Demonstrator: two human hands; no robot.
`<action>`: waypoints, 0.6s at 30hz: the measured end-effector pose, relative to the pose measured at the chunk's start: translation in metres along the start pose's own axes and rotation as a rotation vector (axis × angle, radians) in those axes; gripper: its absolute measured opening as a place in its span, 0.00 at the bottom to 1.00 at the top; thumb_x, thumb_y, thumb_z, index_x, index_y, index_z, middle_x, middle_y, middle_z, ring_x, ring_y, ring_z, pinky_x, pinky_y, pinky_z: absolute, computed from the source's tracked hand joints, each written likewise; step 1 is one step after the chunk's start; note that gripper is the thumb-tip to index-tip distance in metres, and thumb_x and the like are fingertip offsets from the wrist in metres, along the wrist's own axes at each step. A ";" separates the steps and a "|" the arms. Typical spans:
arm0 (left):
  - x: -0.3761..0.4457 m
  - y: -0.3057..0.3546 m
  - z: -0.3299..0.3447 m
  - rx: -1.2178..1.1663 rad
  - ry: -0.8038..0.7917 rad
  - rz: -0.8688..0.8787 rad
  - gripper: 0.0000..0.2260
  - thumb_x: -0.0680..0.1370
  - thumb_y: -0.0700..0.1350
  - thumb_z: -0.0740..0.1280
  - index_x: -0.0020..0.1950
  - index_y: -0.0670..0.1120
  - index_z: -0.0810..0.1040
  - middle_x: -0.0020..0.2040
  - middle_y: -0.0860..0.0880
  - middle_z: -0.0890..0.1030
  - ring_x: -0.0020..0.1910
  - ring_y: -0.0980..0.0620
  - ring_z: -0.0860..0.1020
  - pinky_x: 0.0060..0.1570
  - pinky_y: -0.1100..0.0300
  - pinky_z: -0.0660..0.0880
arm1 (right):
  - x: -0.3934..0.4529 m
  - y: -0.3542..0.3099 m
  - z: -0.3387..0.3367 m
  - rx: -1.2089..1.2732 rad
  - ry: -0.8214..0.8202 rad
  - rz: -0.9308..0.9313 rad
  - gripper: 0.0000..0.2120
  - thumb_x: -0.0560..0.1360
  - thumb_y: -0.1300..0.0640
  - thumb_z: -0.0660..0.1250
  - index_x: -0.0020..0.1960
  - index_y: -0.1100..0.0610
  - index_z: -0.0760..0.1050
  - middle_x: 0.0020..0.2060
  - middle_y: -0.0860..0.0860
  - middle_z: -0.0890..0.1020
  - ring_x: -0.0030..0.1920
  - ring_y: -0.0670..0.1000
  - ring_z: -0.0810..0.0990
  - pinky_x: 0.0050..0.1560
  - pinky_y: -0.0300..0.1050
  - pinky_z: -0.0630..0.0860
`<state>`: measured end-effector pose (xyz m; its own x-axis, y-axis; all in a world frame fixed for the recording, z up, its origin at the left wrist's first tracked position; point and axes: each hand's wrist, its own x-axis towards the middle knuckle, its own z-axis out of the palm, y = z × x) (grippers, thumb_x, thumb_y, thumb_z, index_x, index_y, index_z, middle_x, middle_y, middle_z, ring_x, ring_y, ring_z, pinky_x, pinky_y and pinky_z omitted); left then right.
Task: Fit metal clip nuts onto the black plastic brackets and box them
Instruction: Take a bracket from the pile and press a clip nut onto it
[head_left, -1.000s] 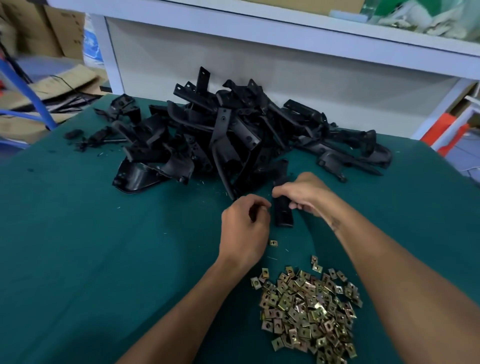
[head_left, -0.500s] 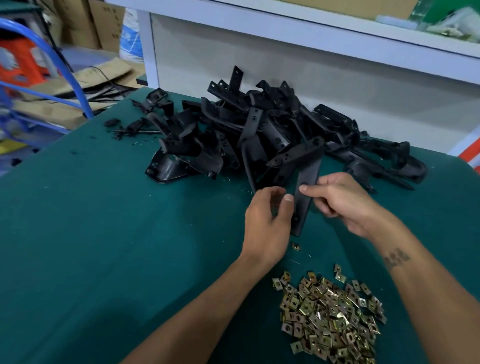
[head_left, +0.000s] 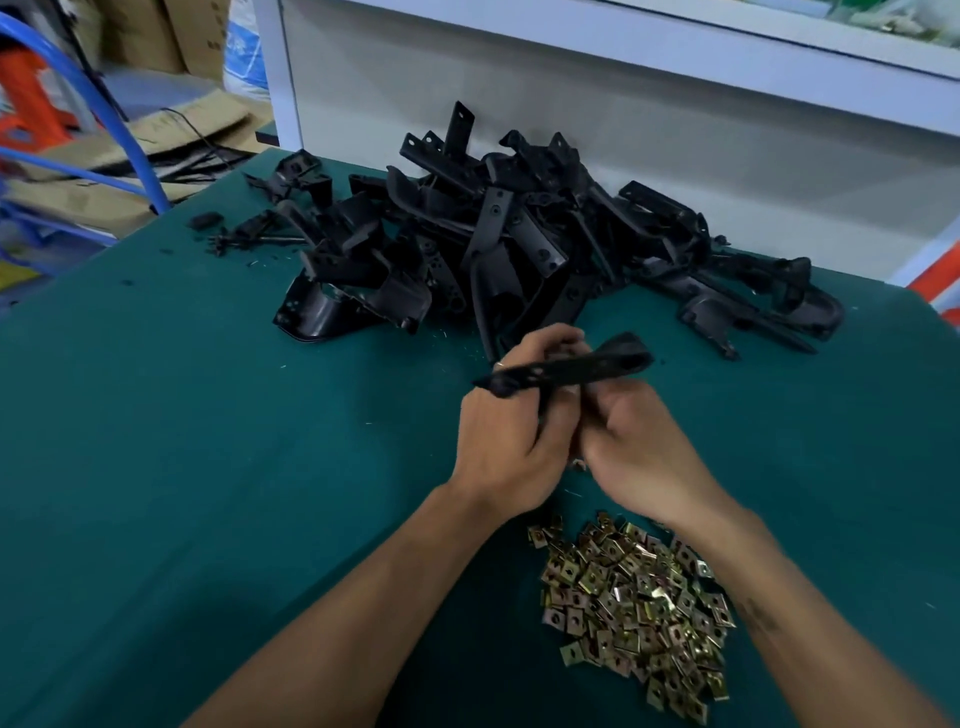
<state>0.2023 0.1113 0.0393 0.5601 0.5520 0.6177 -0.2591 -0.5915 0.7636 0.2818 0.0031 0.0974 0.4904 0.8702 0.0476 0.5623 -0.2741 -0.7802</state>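
A black plastic bracket (head_left: 576, 368) lies crosswise above the table, held between both hands. My left hand (head_left: 506, 441) grips its left end, fingers curled round it. My right hand (head_left: 639, 447) grips it from below near the middle, close against the left hand. A small metal glint shows at the bracket's left end by my left fingers; whether it is a clip nut I cannot tell. A heap of brass-coloured clip nuts (head_left: 634, 608) lies on the green table (head_left: 208, 441) just below my wrists. A big pile of black brackets (head_left: 519, 244) sits behind.
A white shelf unit (head_left: 623, 104) stands behind the table. Cardboard sheets (head_left: 156, 140) and a blue metal frame (head_left: 119, 119) are on the floor at the left. A lone clip nut (head_left: 577, 464) peeks out between my hands. No box is in view.
The bracket has been lifted off the pile's edge and turned from upright to crosswise. Both hands have come together around it. The camera view has shifted slightly.
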 end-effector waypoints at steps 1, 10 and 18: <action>0.000 0.001 0.000 -0.001 0.025 0.009 0.14 0.83 0.50 0.61 0.68 0.51 0.71 0.57 0.59 0.80 0.54 0.56 0.81 0.48 0.48 0.79 | -0.001 0.003 0.002 -0.049 -0.035 0.010 0.17 0.79 0.68 0.61 0.38 0.53 0.78 0.27 0.44 0.80 0.24 0.41 0.75 0.26 0.33 0.68; 0.009 0.008 -0.006 0.419 0.062 -0.142 0.21 0.82 0.66 0.44 0.40 0.53 0.62 0.28 0.57 0.67 0.25 0.50 0.67 0.29 0.55 0.58 | -0.029 0.053 -0.003 -0.425 0.106 -0.036 0.11 0.76 0.52 0.75 0.58 0.50 0.84 0.53 0.39 0.78 0.56 0.43 0.77 0.58 0.42 0.74; 0.004 -0.003 -0.012 0.763 -0.254 -0.125 0.22 0.82 0.67 0.42 0.45 0.50 0.61 0.31 0.52 0.64 0.31 0.41 0.72 0.31 0.52 0.62 | -0.030 0.060 0.006 -0.396 0.142 -0.077 0.08 0.77 0.62 0.73 0.46 0.51 0.77 0.43 0.40 0.76 0.45 0.41 0.75 0.42 0.33 0.69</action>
<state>0.1961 0.1225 0.0416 0.7345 0.5448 0.4047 0.3738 -0.8225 0.4288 0.2969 -0.0368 0.0451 0.5085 0.8368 0.2030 0.7993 -0.3711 -0.4726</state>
